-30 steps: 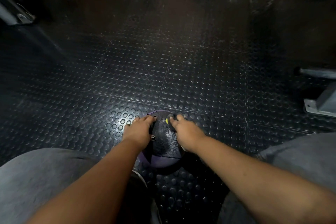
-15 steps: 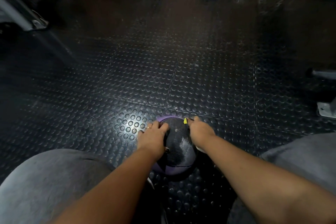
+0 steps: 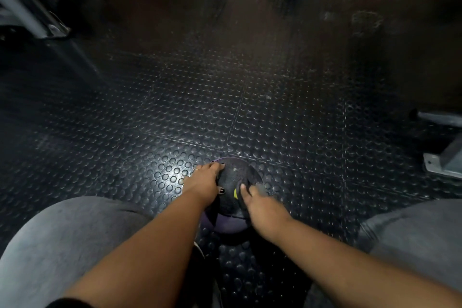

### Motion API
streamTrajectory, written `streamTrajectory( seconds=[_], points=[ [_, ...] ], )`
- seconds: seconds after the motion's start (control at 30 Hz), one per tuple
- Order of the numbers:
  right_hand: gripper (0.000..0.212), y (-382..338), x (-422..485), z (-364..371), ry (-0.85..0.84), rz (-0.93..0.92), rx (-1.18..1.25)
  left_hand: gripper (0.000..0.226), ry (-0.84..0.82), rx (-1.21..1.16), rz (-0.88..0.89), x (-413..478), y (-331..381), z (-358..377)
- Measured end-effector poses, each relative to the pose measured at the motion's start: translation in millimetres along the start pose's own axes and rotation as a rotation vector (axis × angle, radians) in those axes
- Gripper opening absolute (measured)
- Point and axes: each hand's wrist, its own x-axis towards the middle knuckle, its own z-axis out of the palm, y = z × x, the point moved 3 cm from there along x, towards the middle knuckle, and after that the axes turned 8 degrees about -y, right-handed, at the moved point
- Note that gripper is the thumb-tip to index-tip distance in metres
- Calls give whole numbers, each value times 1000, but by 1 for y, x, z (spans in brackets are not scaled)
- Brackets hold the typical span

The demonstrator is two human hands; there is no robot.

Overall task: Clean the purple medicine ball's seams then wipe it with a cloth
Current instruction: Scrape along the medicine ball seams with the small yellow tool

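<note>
BALL: purple-and-black round medicine ball (image 3: pixel 233 177) on studded black rubber floor (image 3: pixel 300 120), 6 o'clock, between knees | LEFT: left hand (image 3: pixel 203 182) grip clasps its 9 o'clock side | RIGHT: right hand (image 3: pixel 261 205), blurred, apparently pinching small yellow-tipped tool (image 3: pixel 235 194) | RISK: ball may roll if clasp loosens; tip could skip the seam

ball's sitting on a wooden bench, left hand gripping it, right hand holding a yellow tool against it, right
No bench: the head view shows the ball on the studded rubber floor. The left hand does grip it, and the right hand holds a yellow tool against it.
</note>
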Motion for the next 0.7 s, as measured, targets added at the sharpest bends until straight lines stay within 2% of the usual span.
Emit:
streamTrajectory(
  seconds=[0.07,0.17,0.3,0.43,0.5,0.57,0.63,0.7],
  points=[
    [60,2,-8,0,-11,-7,117,68,6,-7,13,-3,-2,0],
    [47,16,-12,-17,153,53,444,68,46,-22,51,-6,0,2],
    [47,42,-7,-41,360,191,541,67,-20,4,62,-2,3,5],
    [45,50,-1,-32,290,336,503,81,-124,59,57,0,1,2],
    [47,31,1,-23,255,260,454,89,-126,91,50,0,1,3],
    [59,7,5,-13,170,161,324,90,-112,85,44,3,1,5],
    [75,-8,12,-6,106,154,169,89,-114,71,41,5,2,6],
    [77,-10,19,-10,135,189,89,89,-112,72,41,7,3,4]
  ],
)
